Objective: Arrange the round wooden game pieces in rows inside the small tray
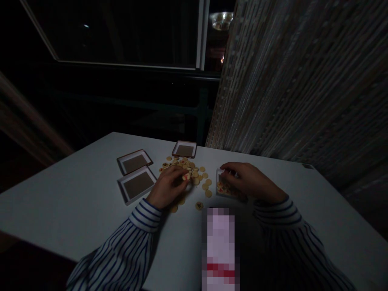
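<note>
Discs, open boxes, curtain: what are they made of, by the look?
Discs: probably wood, matte pale tan, some with red marks; plastic is possible in this light.
Boxes: likely card, thin straight white walls around a dull grey-brown floor.
Curtain: likely textile, hanging in separate strands with small glints, perhaps beads.

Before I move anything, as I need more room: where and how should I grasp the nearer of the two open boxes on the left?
I'd take the nearer box by its left wall, coming from the left: that raised wall offers an edge to pinch, away from the left hand on its right and the other open box by its far side.
</note>
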A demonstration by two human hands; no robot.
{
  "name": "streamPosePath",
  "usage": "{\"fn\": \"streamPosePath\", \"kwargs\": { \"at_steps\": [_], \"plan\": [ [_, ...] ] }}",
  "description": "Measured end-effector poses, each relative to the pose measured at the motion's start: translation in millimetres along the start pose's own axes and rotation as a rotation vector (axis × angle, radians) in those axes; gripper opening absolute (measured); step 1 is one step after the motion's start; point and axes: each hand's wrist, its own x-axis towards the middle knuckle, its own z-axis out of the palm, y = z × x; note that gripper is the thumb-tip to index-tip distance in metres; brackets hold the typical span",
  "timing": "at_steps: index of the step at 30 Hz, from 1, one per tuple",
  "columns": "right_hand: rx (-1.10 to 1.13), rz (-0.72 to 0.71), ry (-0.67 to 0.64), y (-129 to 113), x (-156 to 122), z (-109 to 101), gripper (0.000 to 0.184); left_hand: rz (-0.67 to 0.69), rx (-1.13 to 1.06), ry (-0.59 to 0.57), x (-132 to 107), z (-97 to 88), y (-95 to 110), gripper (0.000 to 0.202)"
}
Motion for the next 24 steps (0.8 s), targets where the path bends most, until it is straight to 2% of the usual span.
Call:
{"fn": "streamPosePath", "kwargs": {
  "at_steps": [5, 12, 24],
  "plan": [
    [-0.001, 0.010, 0.014, 5, -4, -8, 0.032, 0.065, 0.018, -0.006, 14, 4.6, 16, 0.023],
    [0.008, -0.002, 0.042, 11, -8, -15, 0.032, 0.061, 0.010, -0.020, 31, 11.7, 35, 0.023],
    [0.056, 0.023, 0.047, 19, -11, -17, 0.027, 0.110, -0.067, -0.014, 58, 32.5, 54, 0.024]
  ]
}}
